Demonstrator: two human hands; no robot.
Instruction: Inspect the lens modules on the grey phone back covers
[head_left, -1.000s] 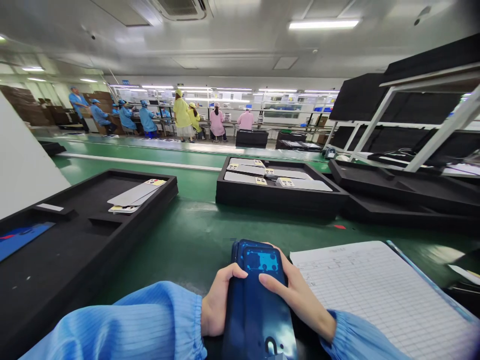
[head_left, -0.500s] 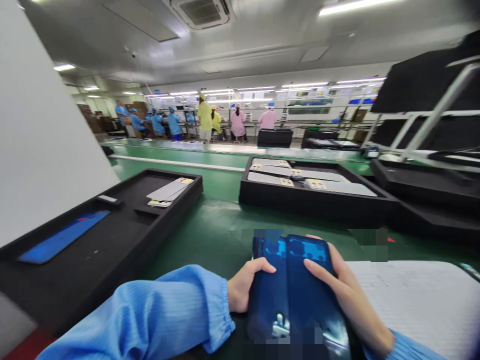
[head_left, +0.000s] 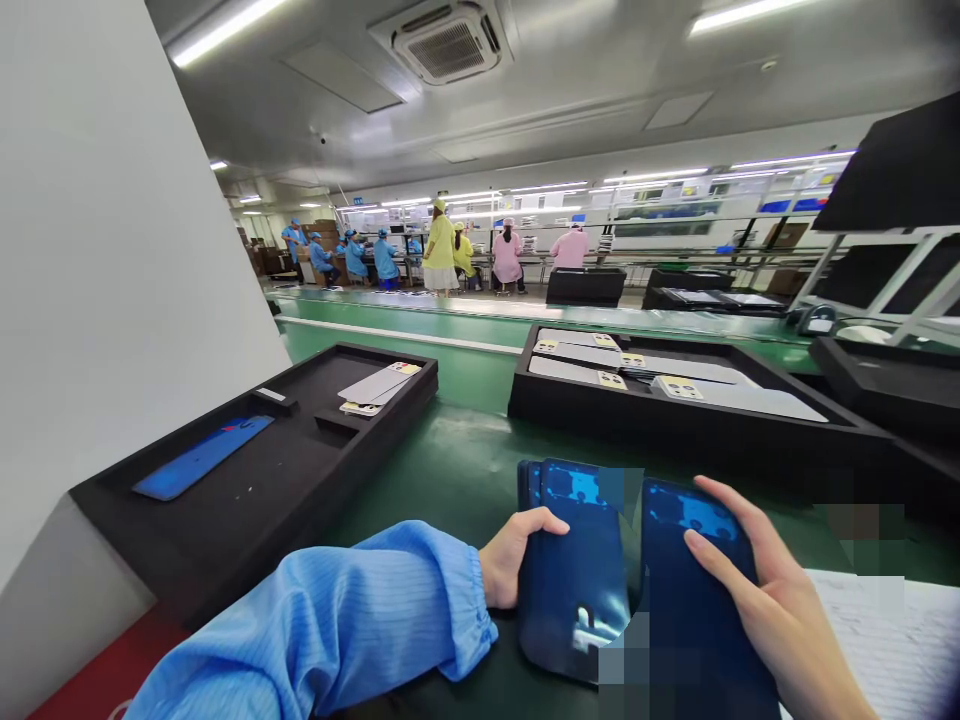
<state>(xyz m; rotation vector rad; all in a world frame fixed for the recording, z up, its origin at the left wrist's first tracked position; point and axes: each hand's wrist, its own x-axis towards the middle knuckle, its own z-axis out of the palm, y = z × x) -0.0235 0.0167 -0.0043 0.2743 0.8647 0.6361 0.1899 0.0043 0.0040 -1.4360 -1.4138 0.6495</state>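
My left hand (head_left: 516,555) is closed on a small stack of dark blue phone back covers (head_left: 574,585), thumb on the top face and fingers hidden beneath. Bright blue patches mark the camera end of the top cover, and light glares off its lower part. Apart from the stack, to its right, my right hand (head_left: 780,590) grips a dark blue phone back cover (head_left: 694,600) by its right edge. Whether more than one cover is in that hand I cannot tell. Blurred blocks hide part of both pieces.
A black foam tray (head_left: 277,490) on the left holds a blue cover (head_left: 206,458) and pale covers (head_left: 375,388). Another black tray (head_left: 697,430) ahead holds several pale covers. Written paper (head_left: 892,640) lies at right; a white panel (head_left: 135,250) rises left. Several people work far back.
The two blue pieces, side by side and touching before, are now apart, with my right hand's cover moved rightward. The whole view has shifted, so the trays appear further right.
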